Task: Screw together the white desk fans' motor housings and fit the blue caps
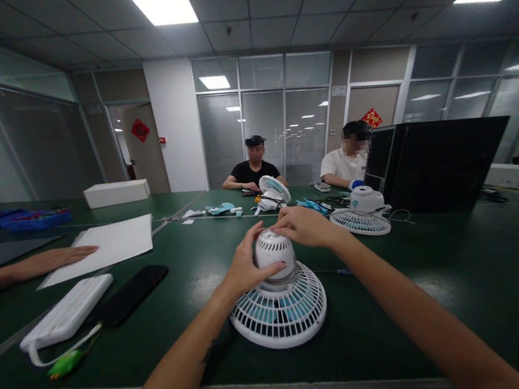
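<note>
A white electric fan (275,253) lies face down on the green table, its round grille (306,317) underneath and its rounded motor housing upward. Pale blue blades show through the grille bars. My left hand (245,264) is curved round the left side of the housing, thumb across its front and fingers near the top. At the top of the housing is my right hand (305,223), its fingers bent and pressed together against the upper surface. Whatever lies between those fingertips is too small or hidden to make out.
Left of me are a white power strip (70,308), a black phone (133,294) and a white sheet (116,243) under another person's hand (72,255). A second fan (363,212) stands near a large black box (438,163). Two people sit opposite.
</note>
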Tool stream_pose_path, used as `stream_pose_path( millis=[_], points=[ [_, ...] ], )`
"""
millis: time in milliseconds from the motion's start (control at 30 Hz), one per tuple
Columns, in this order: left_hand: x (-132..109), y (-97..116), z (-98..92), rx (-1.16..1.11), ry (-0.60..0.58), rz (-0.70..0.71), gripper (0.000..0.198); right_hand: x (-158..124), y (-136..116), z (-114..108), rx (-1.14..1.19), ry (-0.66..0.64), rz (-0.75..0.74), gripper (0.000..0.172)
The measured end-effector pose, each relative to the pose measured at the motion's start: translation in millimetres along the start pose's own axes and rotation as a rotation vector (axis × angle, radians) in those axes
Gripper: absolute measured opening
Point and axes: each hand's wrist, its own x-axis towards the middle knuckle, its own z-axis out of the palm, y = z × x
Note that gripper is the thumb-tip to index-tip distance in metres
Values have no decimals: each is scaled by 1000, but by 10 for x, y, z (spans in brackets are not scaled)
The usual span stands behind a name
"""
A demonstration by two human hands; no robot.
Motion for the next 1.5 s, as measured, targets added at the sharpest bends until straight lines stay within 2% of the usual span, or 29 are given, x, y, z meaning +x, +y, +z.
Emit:
stream_pose_path(
  millis=[100, 200, 300, 400, 500, 633, 733, 833, 933, 1067, 1167, 1267, 1400, 1500],
  points=[
    [-2, 6, 2, -2, -11, 18, 94, -48, -38, -58, -104, -53, 18, 27],
    [-2, 6, -1, -4, -11, 23, 93, -76, -46, -62, -73, -85, 16, 34],
    [-1, 8, -12, -9, -9, 26, 93, -139, 54, -15, 105, -13, 42, 38],
    [-1, 14, -22, -8, -37, 36, 92, -330, 293, 39, 179, 49, 202, 44],
    [-5, 18, -28, -25, -70, 47, 89, -667, 604, 74, 156, -111, 425, 50],
    [-11, 27, -45, -65, -120, 65, 81, -1138, 946, 150, 205, -384, 611, 59],
    [-11, 42, -62, -84, -154, 63, 65, -1305, 1058, 263, 285, -493, 664, 63],
    [0, 59, -59, -74, -149, 64, 56, -1292, 1060, 375, 287, -514, 631, 44],
    [20, 68, -30, 1, -57, 28, 48, -1228, 1036, 429, 301, -457, 618, 19],
    [43, 76, -8, 58, 22, -37, 43, -1186, 1043, 403, 365, -267, 615, 12],
    [47, 96, -28, -6, -12, -43, 53, -1129, 1061, 342, 427, -60, 582, 22],
    [33, 112, -44, -88, -77, -31, 61, -1001, 1057, 246, 548, 130, 538, 40],
    [9, 81, -26, -107, -118, 22, 55, -724, 948, 34, 764, 378, 495, 54],
    [13, 51, -2, -83, -106, 20, 50, -458, 742, -124, 950, 537, 464, 58]
  ],
)
